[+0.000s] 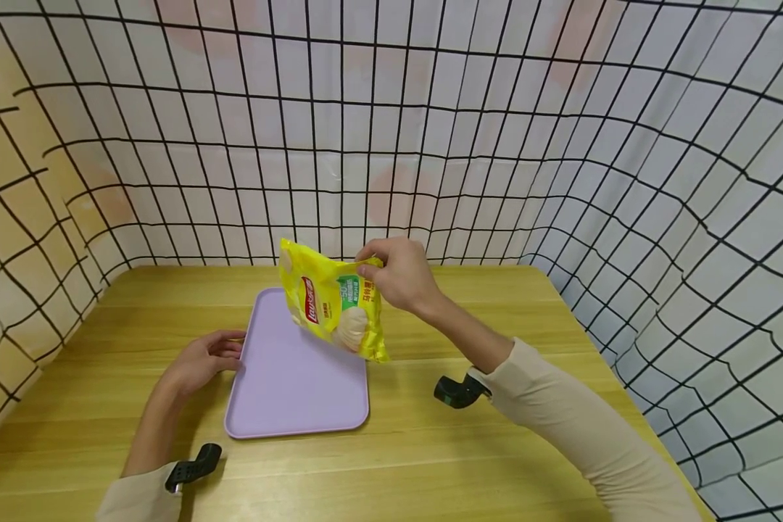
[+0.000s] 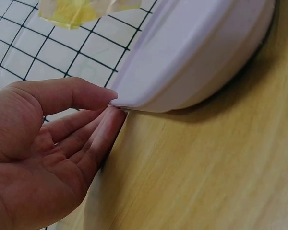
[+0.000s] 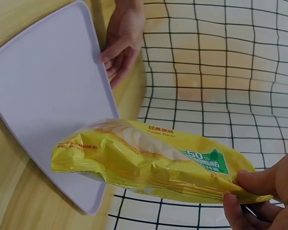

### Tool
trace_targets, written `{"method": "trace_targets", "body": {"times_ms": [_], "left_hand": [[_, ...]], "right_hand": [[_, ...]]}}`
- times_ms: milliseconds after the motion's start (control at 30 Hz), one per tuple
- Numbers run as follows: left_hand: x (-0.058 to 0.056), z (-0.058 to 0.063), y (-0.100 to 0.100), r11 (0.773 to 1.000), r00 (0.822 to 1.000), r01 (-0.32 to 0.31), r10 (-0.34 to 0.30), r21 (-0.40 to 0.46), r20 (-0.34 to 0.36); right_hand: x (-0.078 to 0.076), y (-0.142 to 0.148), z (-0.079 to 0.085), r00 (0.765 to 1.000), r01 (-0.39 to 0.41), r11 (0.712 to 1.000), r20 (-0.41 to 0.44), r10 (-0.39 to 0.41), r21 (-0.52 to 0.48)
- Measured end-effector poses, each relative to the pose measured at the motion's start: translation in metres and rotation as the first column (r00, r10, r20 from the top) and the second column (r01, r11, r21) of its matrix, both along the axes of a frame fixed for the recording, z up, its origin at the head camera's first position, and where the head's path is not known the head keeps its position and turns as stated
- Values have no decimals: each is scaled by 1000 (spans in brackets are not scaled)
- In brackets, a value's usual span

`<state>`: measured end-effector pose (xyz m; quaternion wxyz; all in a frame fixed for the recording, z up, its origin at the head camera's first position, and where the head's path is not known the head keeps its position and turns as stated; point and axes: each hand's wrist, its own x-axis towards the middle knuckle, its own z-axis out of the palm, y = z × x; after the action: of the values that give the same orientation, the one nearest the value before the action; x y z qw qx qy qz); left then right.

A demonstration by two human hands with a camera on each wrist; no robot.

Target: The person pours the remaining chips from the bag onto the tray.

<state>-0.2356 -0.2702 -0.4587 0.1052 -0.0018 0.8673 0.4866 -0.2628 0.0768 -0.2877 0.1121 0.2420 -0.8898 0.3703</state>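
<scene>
A yellow bag of potato chips (image 1: 329, 297) hangs tilted over the far right part of a lilac tray (image 1: 300, 391). My right hand (image 1: 401, 274) pinches the bag by its upper right corner, thumb in front. In the right wrist view the chip bag (image 3: 153, 160) stretches away from my right hand (image 3: 273, 191), its crimped end towards the tray (image 3: 48, 72). At the tray's left edge is my left hand (image 1: 202, 360). The left wrist view shows the left hand (image 2: 53, 139) pinching the tray's rim (image 2: 149, 98) between thumb and fingers.
The tray lies on a wooden table (image 1: 470, 449). A white wall covering with a black grid (image 1: 339, 130) rises behind the table and along both sides. Black wrist mounts (image 1: 457, 391) stick out at both sleeves.
</scene>
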Motion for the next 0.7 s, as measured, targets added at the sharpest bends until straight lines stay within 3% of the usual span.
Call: {"method": "trace_targets", "body": {"times_ms": [533,700], "left_hand": [[1,-1,-1,1000,1000,11,-11,1,-13],[1,-2,1,1000,1000,14,-14,16,-17]], "right_hand": [[-3,-3,2,1000,14,999,1,-14,37],[-3,-1,2,1000,25,1000,-12,-25,1]]}}
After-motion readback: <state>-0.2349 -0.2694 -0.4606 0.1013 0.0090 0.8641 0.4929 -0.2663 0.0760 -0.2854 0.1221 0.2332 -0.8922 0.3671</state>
